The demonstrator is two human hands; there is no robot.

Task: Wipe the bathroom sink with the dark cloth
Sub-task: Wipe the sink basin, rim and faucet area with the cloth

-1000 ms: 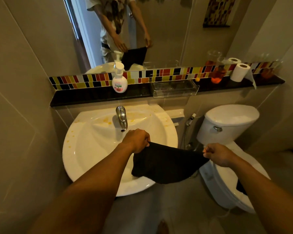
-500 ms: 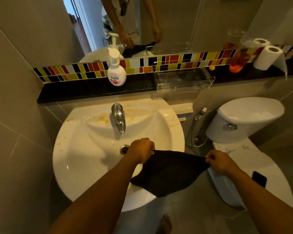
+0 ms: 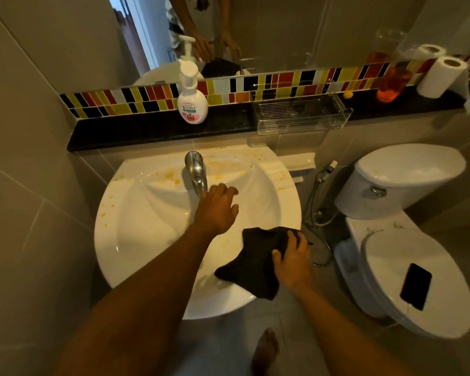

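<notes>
Head view: right hand (image 3: 292, 255) fingers clutch dark cloth (image 3: 255, 260) on sink (image 3: 147, 240) rim; left hand (image 3: 216, 207) fingers spread, empty.

We saw white pump soap bottle (image 3: 192, 102) upright on dark ledge (image 3: 147, 130), below multicoloured tile strip (image 3: 296, 80). Clear plastic tray (image 3: 300, 113) sat further right on ledge, then orange bottle (image 3: 394, 83) and paper roll (image 3: 441, 76). We noted black phone (image 3: 415, 286) lying on closed toilet lid (image 3: 407, 270), spray hose (image 3: 316, 202) beside cistern (image 3: 396, 180).
</notes>
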